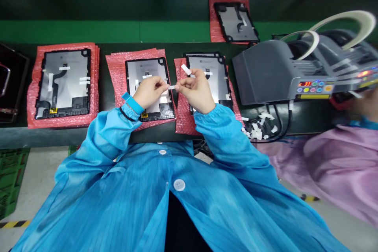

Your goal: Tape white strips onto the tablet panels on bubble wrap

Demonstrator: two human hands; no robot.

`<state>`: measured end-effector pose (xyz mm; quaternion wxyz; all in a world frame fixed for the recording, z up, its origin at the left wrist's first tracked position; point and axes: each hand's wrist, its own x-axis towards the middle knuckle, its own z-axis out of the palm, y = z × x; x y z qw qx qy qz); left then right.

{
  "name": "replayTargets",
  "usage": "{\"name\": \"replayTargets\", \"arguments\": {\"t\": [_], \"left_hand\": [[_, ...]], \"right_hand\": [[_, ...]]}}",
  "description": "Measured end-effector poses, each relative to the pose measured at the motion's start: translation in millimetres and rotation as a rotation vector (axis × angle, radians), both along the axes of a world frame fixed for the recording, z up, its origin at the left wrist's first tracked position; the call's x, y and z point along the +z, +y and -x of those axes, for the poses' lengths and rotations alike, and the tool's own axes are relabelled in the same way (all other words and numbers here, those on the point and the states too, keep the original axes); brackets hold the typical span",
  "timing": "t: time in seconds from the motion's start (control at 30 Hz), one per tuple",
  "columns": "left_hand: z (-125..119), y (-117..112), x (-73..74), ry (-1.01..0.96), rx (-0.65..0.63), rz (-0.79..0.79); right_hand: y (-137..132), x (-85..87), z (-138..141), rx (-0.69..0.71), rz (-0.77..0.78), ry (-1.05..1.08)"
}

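Observation:
Between my two hands a short strip of white tape (172,87) is pinched, one end in each set of fingertips. My left hand (149,91), with a blue wrist strap, is over a tablet screen panel (136,69) lying face down on red bubble wrap. My right hand (198,91) is above a second panel (218,86). Another white tape piece (186,69) sticks up at the back of my right fingers. The panels have silver backs, black frames and black ribbon cables, partly hidden by my hands.
At left, a panel (66,82) lies on stacked red bubble wrap (32,102). A grey tape dispenser (265,75) stands at right, with tape scraps (260,128) below it. A co-worker's pink sleeve (342,165) is beyond. One more panel (236,21) lies at the back.

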<state>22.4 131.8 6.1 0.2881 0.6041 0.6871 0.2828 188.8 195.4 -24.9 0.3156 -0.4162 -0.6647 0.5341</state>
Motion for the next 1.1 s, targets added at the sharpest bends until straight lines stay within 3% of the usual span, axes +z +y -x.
{"name": "replayTargets", "arguments": {"t": [0.17,0.4,0.8,0.97,1.1], "left_hand": [[-8,12,-4.4,0.281,0.084,0.132],[-14,11,-2.4,0.357,0.071,0.243],[-13,12,-17.4,0.335,0.068,0.136],[1,13,-22.2,0.239,0.169,0.016],[15,19,-20.5,0.100,0.070,-0.099]], "right_hand": [[17,-23.7,12,-0.032,-0.001,-0.097],[22,-33.2,13,-0.014,-0.034,-0.202],[28,-35.9,14,-0.006,-0.041,-0.246],[33,-21.5,5,0.077,0.033,-0.187],[21,8.6,4,0.190,0.071,-0.152]]}}
